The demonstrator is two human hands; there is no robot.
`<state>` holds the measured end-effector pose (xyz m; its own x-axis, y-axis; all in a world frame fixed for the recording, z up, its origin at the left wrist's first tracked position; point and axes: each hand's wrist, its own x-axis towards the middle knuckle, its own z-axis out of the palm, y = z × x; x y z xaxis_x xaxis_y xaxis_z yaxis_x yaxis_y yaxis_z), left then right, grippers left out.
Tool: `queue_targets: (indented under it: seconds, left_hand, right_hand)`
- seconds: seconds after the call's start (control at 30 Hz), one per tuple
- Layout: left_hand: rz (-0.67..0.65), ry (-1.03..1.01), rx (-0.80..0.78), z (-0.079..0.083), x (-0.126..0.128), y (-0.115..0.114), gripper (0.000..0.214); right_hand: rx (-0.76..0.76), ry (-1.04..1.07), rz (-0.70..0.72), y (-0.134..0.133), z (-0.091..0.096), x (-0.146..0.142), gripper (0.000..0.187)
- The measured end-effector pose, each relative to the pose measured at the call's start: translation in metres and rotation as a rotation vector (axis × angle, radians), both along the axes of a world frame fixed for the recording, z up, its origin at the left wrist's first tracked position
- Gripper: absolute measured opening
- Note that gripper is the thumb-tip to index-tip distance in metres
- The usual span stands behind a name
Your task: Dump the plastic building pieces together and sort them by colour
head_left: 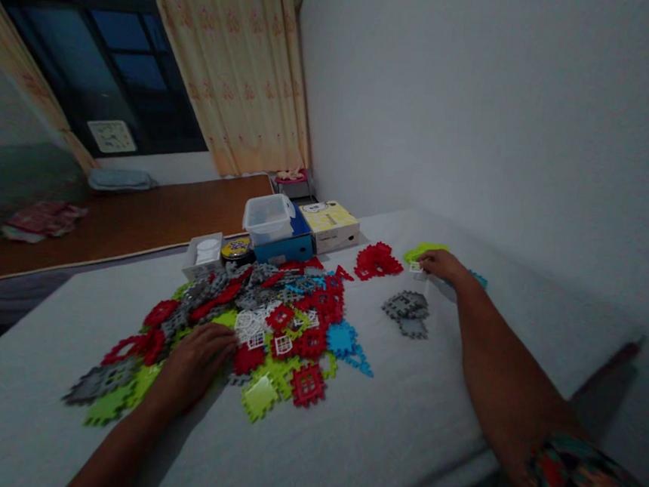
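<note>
My left hand rests at the near edge of a large mixed pile of plastic building pieces. Its fingers are stretched over the pieces, beside white lattice pieces; the fingertips' undersides are hidden. Over on the right, my right hand pinches a small white window-like lattice piece. That hand is beside a group of lime green pieces, while blue pieces show partly behind the wrist. Red pieces and grey pieces lie in separate groups left of and below it.
Behind the pile stand a clear plastic tub, a blue box, a yellow and white box, a round black tin and an open white box. A white wall borders the cloth-covered surface on the right.
</note>
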<state>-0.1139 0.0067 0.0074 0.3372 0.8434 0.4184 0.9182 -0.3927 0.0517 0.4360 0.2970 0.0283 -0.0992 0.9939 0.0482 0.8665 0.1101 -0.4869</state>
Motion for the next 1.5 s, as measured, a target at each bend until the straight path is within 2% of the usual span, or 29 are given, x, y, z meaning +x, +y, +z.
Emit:
queue_targets:
  seconds: [0.2, 0.37, 0.5, 0.57, 0.63, 0.8, 0.87, 1.03, 1.13, 1.23, 1.3, 1.4, 1.43, 1.5]
  left_hand:
    - [-0.003, 0.017, 0.01, 0.001, 0.0, -0.001, 0.038]
    - [-0.011, 0.014, 0.03, 0.002, -0.001, 0.001, 0.043]
    - [-0.018, 0.017, 0.043, 0.005, 0.0, 0.001, 0.045]
    - [-0.018, 0.019, 0.05, 0.005, 0.0, 0.002, 0.045]
    - [-0.016, 0.022, 0.057, 0.003, -0.002, 0.003, 0.043]
    - [-0.016, 0.028, 0.075, -0.005, -0.009, 0.006, 0.039]
    - [-0.015, 0.031, 0.07, -0.007, -0.01, 0.006, 0.039]
    - [-0.013, 0.032, 0.059, -0.005, -0.009, 0.004, 0.039]
    - [-0.003, 0.029, 0.056, -0.005, -0.008, 0.004, 0.039]
    - [-0.009, 0.022, 0.051, -0.006, -0.009, 0.004, 0.04]
    - [-0.013, 0.015, 0.054, -0.006, -0.01, 0.006, 0.041]
    - [-0.032, 0.02, 0.066, -0.007, -0.012, 0.007, 0.044]
    - [-0.038, 0.027, 0.068, -0.007, -0.012, 0.008, 0.044]
    - [-0.049, 0.038, 0.077, -0.007, -0.013, 0.008, 0.044]
  right_hand:
    - [-0.198, -0.001, 0.007, -0.012, -0.002, 0.001, 0.02]
    - [-0.36, 0.059, -0.042, -0.027, -0.005, 0.03, 0.023]
    - [-0.301, 0.17, -0.083, -0.038, -0.007, 0.064, 0.027]
    - [-0.254, 0.189, -0.087, -0.036, -0.008, 0.07, 0.029]
    - [-0.234, 0.232, -0.082, -0.03, -0.01, 0.065, 0.031]
    - [-0.216, 0.354, 0.024, -0.004, -0.017, 0.023, 0.027]
    - [-0.195, 0.354, 0.024, 0.006, -0.02, 0.011, 0.026]
    - [-0.113, 0.366, -0.031, 0.02, -0.018, 0.01, 0.026]
    - [-0.077, 0.396, -0.033, 0.013, -0.008, 0.023, 0.024]
    - [-0.021, 0.446, -0.05, -0.003, 0.003, 0.048, 0.02]
    - [0.037, 0.497, -0.127, -0.016, 0.008, 0.071, 0.02]
    - [0.12, 0.577, -0.328, -0.036, 0.009, 0.106, 0.021]
    - [0.112, 0.591, -0.368, -0.042, 0.007, 0.115, 0.021]
    - [0.019, 0.575, -0.349, -0.053, 0.0, 0.124, 0.018]
